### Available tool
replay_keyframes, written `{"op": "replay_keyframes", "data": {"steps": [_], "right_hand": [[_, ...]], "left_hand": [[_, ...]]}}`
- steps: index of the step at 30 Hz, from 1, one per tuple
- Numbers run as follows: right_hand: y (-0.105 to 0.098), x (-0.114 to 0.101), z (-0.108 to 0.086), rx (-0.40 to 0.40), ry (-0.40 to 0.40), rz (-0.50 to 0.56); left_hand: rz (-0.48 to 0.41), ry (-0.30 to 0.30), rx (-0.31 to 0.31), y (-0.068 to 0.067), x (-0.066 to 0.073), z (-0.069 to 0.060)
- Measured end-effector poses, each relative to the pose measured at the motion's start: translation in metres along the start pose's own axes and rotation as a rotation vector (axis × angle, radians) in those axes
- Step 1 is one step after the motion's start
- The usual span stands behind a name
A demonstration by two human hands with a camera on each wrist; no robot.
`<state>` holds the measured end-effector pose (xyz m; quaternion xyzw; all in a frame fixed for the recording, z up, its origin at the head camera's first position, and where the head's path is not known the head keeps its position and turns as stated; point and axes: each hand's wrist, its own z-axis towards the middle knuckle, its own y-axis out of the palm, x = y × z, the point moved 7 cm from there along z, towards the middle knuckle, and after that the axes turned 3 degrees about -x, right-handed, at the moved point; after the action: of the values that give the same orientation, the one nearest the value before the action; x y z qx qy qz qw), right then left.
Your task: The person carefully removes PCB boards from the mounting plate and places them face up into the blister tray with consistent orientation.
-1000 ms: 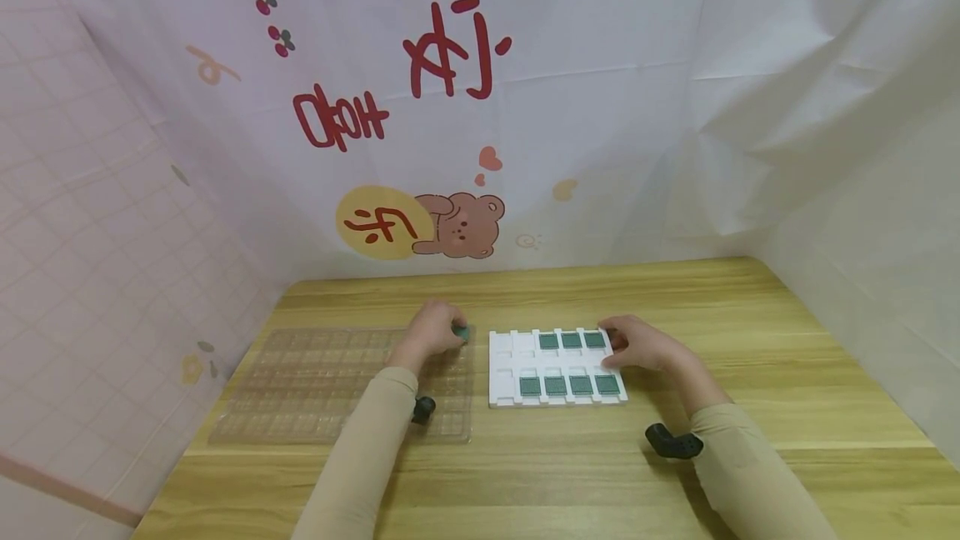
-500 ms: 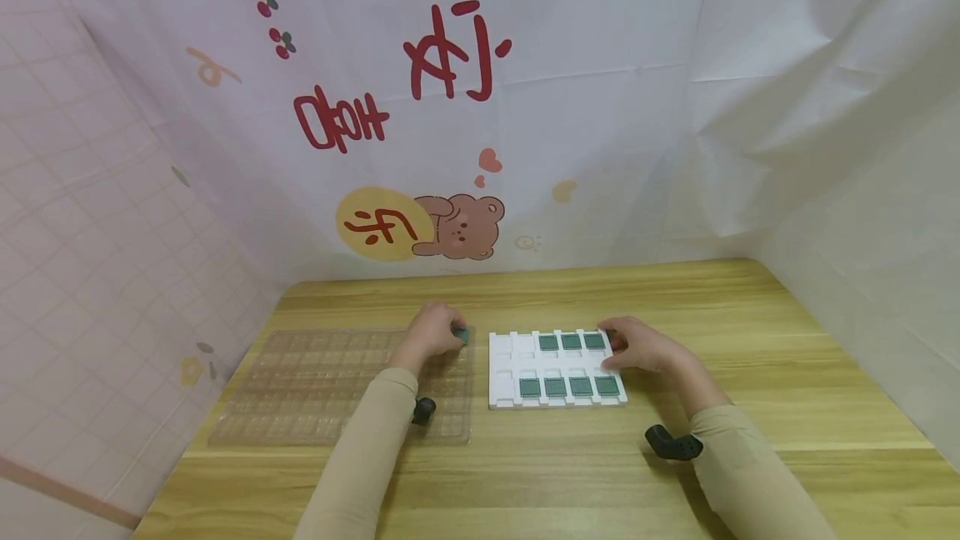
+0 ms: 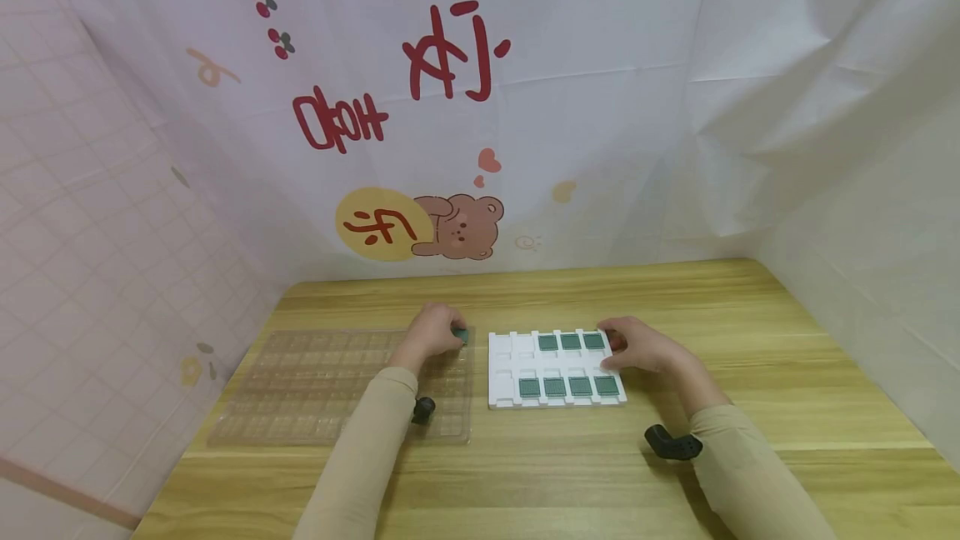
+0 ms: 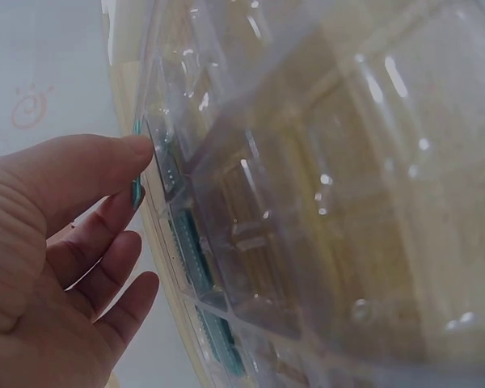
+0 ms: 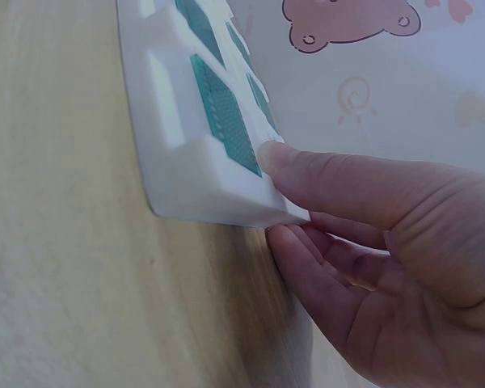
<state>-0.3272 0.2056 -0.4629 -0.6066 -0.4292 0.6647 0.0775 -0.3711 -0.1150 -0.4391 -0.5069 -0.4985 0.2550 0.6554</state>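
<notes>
My left hand [image 3: 433, 330] is over the far right corner of a clear plastic compartment tray [image 3: 330, 382]. Its thumb and index finger pinch a thin green chip [image 4: 137, 166] by the edges, close to the tray's compartments. In the left wrist view, other green chips [image 4: 196, 250] sit in the row beside it. A white slotted tray [image 3: 504, 367] lies to the right, with several square green chips [image 3: 554, 387] in two rows; its leftmost slots hold none. My right hand [image 3: 637, 346] grips that tray's right end, thumb on top and fingers against the underside or end [image 5: 287, 212].
Both trays lie on a wood-grain table [image 3: 555, 473], with a narrow gap between them. A printed white curtain [image 3: 600, 132] hangs along the back edge and both sides. Black wrist-worn devices [image 3: 675, 442] stick out at the forearms.
The green chip in my left fingers sits slightly lower and flatter than a second ago. My right hand and both trays hold their places.
</notes>
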Motion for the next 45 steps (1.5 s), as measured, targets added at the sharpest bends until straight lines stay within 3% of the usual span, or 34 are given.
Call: {"op": "replay_keyframes", "data": {"steps": [15,24,34,39,45], "right_hand": [[0.002,0.002,-0.001,0.009,0.031,0.003],[0.001,0.004,0.001,0.01,0.032,-0.007],[0.002,0.002,-0.001,0.008,0.037,0.01],[0.002,0.001,-0.002,0.009,0.039,0.002],[0.001,-0.001,-0.003,0.014,0.041,0.001]], "left_hand": [[0.019,-0.024,-0.026,0.0,0.001,-0.003],[-0.15,0.015,0.029,-0.008,0.005,-0.011],[-0.332,-0.012,0.078,-0.015,0.011,-0.024],[-0.38,-0.03,0.093,-0.019,0.019,-0.03],[-0.389,0.002,0.092,-0.022,0.033,-0.037]]}}
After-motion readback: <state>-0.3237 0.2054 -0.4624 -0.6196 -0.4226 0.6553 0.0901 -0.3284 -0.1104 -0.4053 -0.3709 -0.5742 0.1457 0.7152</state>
